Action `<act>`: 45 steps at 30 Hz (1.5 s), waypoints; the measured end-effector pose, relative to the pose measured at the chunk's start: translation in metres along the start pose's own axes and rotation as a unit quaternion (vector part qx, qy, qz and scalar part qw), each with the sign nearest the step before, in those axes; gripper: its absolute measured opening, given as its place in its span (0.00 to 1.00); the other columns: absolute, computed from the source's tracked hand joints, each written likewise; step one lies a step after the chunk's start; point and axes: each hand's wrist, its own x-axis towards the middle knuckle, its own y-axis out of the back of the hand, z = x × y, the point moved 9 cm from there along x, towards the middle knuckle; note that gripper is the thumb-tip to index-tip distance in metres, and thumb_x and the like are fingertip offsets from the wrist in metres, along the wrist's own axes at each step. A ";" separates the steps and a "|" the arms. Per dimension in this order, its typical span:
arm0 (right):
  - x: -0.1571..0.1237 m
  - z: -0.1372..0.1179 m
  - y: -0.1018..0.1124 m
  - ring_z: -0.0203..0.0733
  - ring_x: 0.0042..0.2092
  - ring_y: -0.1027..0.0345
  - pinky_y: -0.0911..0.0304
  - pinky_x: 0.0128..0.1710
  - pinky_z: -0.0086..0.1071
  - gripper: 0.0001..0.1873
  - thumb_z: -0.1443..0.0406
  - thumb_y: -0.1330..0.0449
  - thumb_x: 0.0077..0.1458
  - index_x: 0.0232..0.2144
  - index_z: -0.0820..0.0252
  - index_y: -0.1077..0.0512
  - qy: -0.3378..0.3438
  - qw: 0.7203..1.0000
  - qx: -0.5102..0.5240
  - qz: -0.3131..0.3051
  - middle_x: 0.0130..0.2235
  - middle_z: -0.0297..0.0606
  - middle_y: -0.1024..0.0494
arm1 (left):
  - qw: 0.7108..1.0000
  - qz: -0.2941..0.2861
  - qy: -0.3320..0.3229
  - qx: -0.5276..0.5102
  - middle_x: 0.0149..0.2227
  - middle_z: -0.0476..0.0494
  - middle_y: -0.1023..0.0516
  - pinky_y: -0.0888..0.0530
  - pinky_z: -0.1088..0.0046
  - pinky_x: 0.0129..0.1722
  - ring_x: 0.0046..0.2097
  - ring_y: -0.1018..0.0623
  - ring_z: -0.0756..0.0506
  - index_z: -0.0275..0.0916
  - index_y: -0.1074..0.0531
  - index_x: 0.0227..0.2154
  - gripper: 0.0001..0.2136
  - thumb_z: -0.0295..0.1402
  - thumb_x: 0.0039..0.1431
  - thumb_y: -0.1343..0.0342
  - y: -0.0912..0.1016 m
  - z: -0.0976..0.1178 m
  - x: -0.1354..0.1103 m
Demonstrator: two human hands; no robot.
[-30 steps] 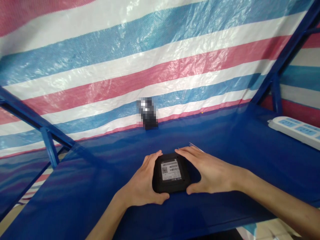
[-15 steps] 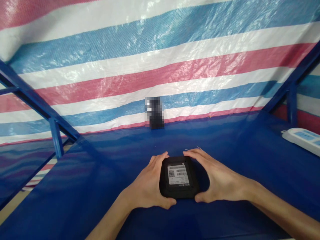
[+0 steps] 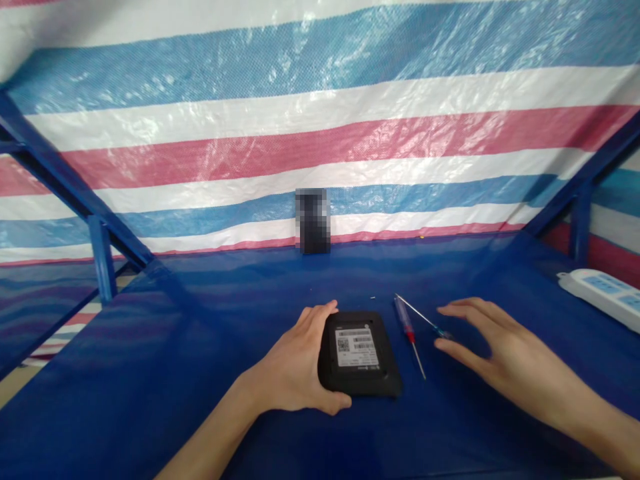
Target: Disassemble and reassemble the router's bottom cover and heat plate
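Head view: nearest, the left hand [image 3: 293,363] cups the left edge of a black square device [image 3: 359,353], palm against its side and fingers curled over the rim, with a barcode label facing up. The device lies flat on a blue cloth-covered bench [image 3: 200,340]. Just right of it lie a red-handled screwdriver [image 3: 406,329] and a thin blue-handled screwdriver [image 3: 440,331], their ends nearly meeting. The right hand [image 3: 505,350] is open, fingers spread and holding nothing, right beside the blue handle; whether they touch is hard to tell. Farther right sits a white power strip [image 3: 600,297], and blue metal bars [image 3: 100,260] frame the bench. At the back, a dark upright object [image 3: 313,220], too pixelated to identify, stands against a striped tarpaulin [image 3: 320,133].
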 end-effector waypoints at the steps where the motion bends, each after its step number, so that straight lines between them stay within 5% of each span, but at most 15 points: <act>1: -0.009 0.011 0.002 0.62 0.46 0.22 0.26 0.48 0.58 0.26 0.44 0.42 0.57 0.46 0.55 0.26 -0.004 1.000 -0.018 0.006 0.46 0.48 0.20 | 1.000 -0.002 -0.001 -0.004 0.71 0.25 0.48 0.46 0.43 0.69 0.71 0.47 0.26 0.32 0.54 0.69 0.57 0.38 0.38 0.29 0.000 0.000 0.000; 7: -0.040 0.031 0.006 0.49 0.31 0.22 0.25 0.31 0.41 0.20 0.49 0.50 0.64 0.31 0.51 0.26 -0.028 1.000 0.006 0.002 0.32 0.40 0.20 | 1.000 0.000 0.006 -0.006 0.71 0.28 0.47 0.46 0.44 0.69 0.71 0.48 0.26 0.33 0.55 0.70 0.55 0.38 0.41 0.30 -0.001 -0.004 -0.002; 11: -0.033 0.036 0.013 0.46 0.25 0.26 0.29 0.25 0.39 0.24 0.43 0.49 0.61 0.34 0.53 0.26 -0.078 0.996 0.022 0.040 0.27 0.38 0.22 | 1.000 -0.004 0.005 0.005 0.70 0.28 0.47 0.46 0.45 0.69 0.71 0.46 0.27 0.34 0.55 0.69 0.54 0.38 0.42 0.31 -0.003 -0.004 -0.002; 15: -0.020 0.032 0.004 0.45 0.28 0.25 0.28 0.27 0.39 0.29 0.40 0.46 0.57 0.41 0.57 0.25 -0.083 0.996 -0.003 0.035 0.34 0.41 0.21 | 1.000 0.005 0.005 0.010 0.70 0.30 0.45 0.44 0.47 0.69 0.71 0.46 0.28 0.35 0.53 0.69 0.52 0.38 0.42 0.31 -0.002 -0.004 -0.002; 21: -0.012 0.023 -0.006 0.46 0.31 0.24 0.30 0.31 0.38 0.21 0.48 0.49 0.62 0.32 0.55 0.25 -0.082 0.995 -0.025 0.045 0.34 0.40 0.21 | 1.000 0.004 -0.006 0.012 0.70 0.30 0.46 0.42 0.48 0.68 0.70 0.45 0.29 0.35 0.54 0.69 0.52 0.38 0.43 0.32 -0.001 -0.003 -0.002; 24: -0.014 0.034 -0.002 0.44 0.25 0.27 0.31 0.27 0.37 0.22 0.46 0.47 0.60 0.30 0.55 0.26 -0.128 0.989 0.021 0.063 0.28 0.38 0.21 | 1.000 0.003 -0.012 0.003 0.70 0.31 0.45 0.41 0.48 0.68 0.70 0.45 0.29 0.36 0.54 0.68 0.51 0.38 0.44 0.32 0.000 -0.002 -0.002; 30: -0.019 0.050 0.014 0.46 0.29 0.23 0.27 0.30 0.36 0.27 0.39 0.38 0.49 0.33 0.56 0.23 -0.194 0.955 0.213 0.064 0.28 0.38 0.19 | 1.000 0.001 -0.009 0.006 0.70 0.31 0.46 0.44 0.49 0.69 0.71 0.46 0.29 0.36 0.55 0.69 0.52 0.38 0.44 0.31 -0.002 -0.003 -0.002; 36: -0.013 0.027 0.018 0.51 0.36 0.20 0.25 0.35 0.38 0.25 0.40 0.37 0.49 0.33 0.52 0.19 -0.125 0.972 0.195 -0.039 0.34 0.39 0.15 | 1.000 0.000 -0.015 0.006 0.70 0.33 0.47 0.43 0.50 0.69 0.71 0.47 0.30 0.37 0.55 0.69 0.52 0.39 0.44 0.31 -0.003 -0.004 -0.003; 45: -0.020 0.022 0.014 0.50 0.37 0.19 0.24 0.33 0.36 0.20 0.44 0.38 0.55 0.35 0.51 0.20 -0.051 0.983 0.169 -0.045 0.36 0.39 0.15 | 1.000 -0.004 -0.007 0.001 0.70 0.33 0.46 0.41 0.51 0.69 0.71 0.45 0.30 0.37 0.55 0.69 0.52 0.39 0.45 0.32 -0.001 -0.003 -0.002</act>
